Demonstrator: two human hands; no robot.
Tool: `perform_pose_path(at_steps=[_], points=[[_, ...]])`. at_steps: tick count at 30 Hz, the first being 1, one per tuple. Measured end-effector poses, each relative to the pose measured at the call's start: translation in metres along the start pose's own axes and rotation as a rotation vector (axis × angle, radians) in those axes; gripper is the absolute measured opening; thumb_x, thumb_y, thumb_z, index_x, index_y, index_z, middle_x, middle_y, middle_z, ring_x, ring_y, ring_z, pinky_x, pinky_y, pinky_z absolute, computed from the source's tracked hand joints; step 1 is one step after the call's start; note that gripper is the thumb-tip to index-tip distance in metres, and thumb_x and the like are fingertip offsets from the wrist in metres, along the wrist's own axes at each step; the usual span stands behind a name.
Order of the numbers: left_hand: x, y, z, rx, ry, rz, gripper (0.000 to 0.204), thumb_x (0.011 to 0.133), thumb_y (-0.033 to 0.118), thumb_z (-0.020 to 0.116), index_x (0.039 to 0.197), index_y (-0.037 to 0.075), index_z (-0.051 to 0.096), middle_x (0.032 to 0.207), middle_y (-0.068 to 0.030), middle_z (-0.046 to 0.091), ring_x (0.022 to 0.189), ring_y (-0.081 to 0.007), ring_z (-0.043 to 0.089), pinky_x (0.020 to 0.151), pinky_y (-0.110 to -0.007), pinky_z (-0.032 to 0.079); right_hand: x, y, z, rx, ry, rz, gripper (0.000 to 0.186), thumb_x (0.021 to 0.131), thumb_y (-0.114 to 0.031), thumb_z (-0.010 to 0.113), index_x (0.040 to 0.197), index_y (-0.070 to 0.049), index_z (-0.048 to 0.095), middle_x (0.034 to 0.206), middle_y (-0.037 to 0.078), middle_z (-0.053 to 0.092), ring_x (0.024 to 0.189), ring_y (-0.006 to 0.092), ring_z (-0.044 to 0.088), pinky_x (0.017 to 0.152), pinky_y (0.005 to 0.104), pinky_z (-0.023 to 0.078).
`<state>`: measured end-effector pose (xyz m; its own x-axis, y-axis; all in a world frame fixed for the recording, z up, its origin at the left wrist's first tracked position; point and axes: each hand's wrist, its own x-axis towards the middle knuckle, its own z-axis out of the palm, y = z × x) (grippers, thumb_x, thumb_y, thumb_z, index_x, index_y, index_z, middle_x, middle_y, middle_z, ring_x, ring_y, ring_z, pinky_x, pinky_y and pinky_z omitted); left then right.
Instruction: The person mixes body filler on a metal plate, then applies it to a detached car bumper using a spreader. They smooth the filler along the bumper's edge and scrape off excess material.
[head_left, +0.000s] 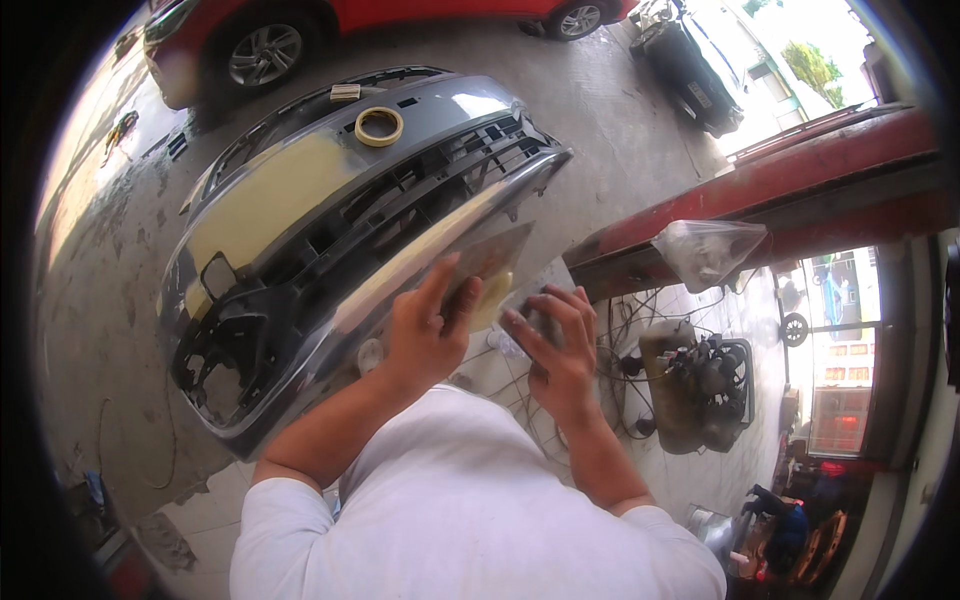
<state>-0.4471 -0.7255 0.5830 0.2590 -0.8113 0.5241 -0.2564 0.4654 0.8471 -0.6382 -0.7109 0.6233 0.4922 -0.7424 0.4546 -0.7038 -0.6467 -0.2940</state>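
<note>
In front of my chest, my left hand (428, 325) grips a thin, flat grey plate (508, 247) with a yellowish smear of paste on it. Close beside it, my right hand (562, 345) has its fingers bent over another flat, pale piece (552, 275), blurred, that looks like a spreader. A gap shows between the two hands. Just beyond them lies a grey car bumper (300, 215), with a broad patch of cream-yellow filler (265, 195) on its upper face. On top of the bumper rest a roll of yellow masking tape (379, 127) and a small pale block (345, 92).
A red car (400, 12) stands at the far side, and a dark car (690, 70) at the far right. Along the right runs a red beam (800, 190) carrying a clear plastic bag (710, 250). Below it sits an air compressor (695, 385) among loose hoses.
</note>
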Motion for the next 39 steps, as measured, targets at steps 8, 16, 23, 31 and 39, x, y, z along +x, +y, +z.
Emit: perform_pose_path(at_steps=[8, 16, 23, 31, 39], points=[[0.008, 0.002, -0.007, -0.157, 0.053, -0.131, 0.031, 0.103, 0.006, 0.066, 0.133, -0.002, 0.059, 0.089, -0.0144, 0.073, 0.069, -0.0167, 0.067, 0.063, -0.029, 0.052, -0.024, 0.002, 0.011, 0.178, 0.051, -0.037, 0.07, 0.07, 0.017, 0.062, 0.129, -0.019, 0.071, 0.131, 0.015, 0.06, 0.135, 0.0418, 0.054, 0.114, 0.0611, 0.043], [0.008, 0.012, 0.006, -0.99, 0.073, -0.921, 0.033, 0.107, 0.011, 0.061, 0.138, 0.003, 0.059, 0.124, -0.0105, 0.071, 0.104, -0.0187, 0.07, 0.087, -0.034, 0.059, -0.018, 0.056, 0.005, -0.078, -0.15, 0.046, 0.067, 0.075, 0.012, 0.068, 0.135, -0.02, 0.065, 0.142, 0.015, 0.05, 0.141, 0.0418, 0.049, 0.116, 0.0624, 0.04], [-0.029, 0.005, 0.027, -0.037, -0.132, -0.079, 0.036, 0.102, 0.01, 0.069, 0.134, -0.003, 0.059, 0.076, -0.0183, 0.069, 0.067, -0.0188, 0.072, 0.062, -0.035, 0.055, 0.007, 0.036, -0.018, -0.072, -0.065, -0.006, 0.065, 0.07, 0.01, 0.069, 0.125, -0.024, 0.078, 0.126, 0.004, 0.067, 0.126, 0.0309, 0.06, 0.11, 0.0553, 0.042], [0.0, 0.004, 0.016, -0.137, 0.31, -0.166, 0.024, 0.104, 0.006, 0.066, 0.126, -0.004, 0.062, 0.09, -0.0116, 0.072, 0.073, -0.0115, 0.064, 0.064, -0.025, 0.051, -0.021, 0.029, -0.001, 0.129, -0.222, -0.061, 0.065, 0.07, 0.02, 0.063, 0.121, -0.017, 0.078, 0.126, 0.011, 0.065, 0.124, 0.034, 0.062, 0.112, 0.0543, 0.045], [0.002, 0.001, 0.007, -0.85, 0.31, -0.84, 0.025, 0.107, 0.011, 0.061, 0.131, 0.004, 0.062, 0.115, -0.0056, 0.073, 0.096, -0.0123, 0.067, 0.086, -0.028, 0.055, 0.006, 0.063, 0.028, 0.309, -0.143, -0.028, 0.072, 0.068, 0.016, 0.069, 0.13, -0.021, 0.073, 0.138, 0.013, 0.056, 0.137, 0.0405, 0.053, 0.118, 0.0617, 0.039]])
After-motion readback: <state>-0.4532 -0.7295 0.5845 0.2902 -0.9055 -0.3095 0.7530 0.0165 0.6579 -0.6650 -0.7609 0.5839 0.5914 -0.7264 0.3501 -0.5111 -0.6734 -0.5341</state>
